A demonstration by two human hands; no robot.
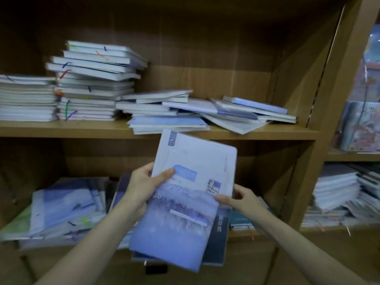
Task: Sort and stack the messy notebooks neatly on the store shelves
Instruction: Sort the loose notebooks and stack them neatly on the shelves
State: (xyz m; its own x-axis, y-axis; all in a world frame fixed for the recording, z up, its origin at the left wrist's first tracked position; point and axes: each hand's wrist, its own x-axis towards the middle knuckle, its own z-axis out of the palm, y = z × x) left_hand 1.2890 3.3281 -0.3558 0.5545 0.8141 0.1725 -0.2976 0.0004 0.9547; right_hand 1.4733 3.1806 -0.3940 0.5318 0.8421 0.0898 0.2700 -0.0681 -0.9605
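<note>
Two stacks (61, 93) at upper left look roughly done, but the sprawl (205, 112) mid-frame and the lower-left heap (61, 210) are still a mess. Left hand (141, 186) and right hand (240, 200) both pinch a blue notebook bundle (185, 202) at frame center, so plenty left I'd say.

Two bare forearms — no sleeves, left hand (141, 184), right hand (238, 199)
</note>
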